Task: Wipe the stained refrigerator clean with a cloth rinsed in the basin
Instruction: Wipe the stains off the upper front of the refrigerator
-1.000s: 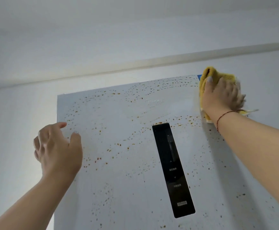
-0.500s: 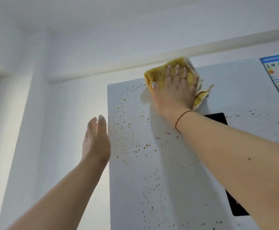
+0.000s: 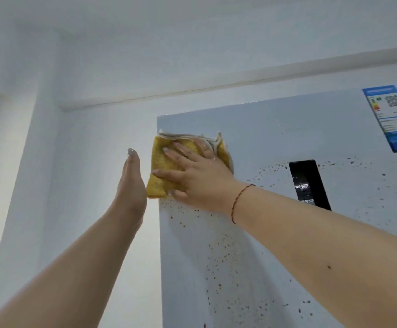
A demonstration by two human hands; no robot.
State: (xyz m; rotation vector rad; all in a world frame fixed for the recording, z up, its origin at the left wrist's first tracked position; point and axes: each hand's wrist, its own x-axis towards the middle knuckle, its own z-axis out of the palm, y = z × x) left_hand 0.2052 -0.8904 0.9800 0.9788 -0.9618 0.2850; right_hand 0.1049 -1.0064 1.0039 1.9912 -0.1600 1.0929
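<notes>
Right hand (image 3: 200, 176) flat, fingers spread, pressing yellow cloth (image 3: 162, 171) at fridge door (image 3: 275, 138) top-left corner. Cloth's soft, wet, light, probably bunches: palm pressure beats pinching. Left hand (image 3: 131, 183) straight-fingered, holding nothing, just beside the door edge. Brown specks (image 3: 226, 252) below.

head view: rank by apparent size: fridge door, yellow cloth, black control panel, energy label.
1. fridge door, by far the largest
2. yellow cloth, partly under the right hand
3./4. black control panel and energy label: too alike to rank; label cut off at the frame edge
</notes>
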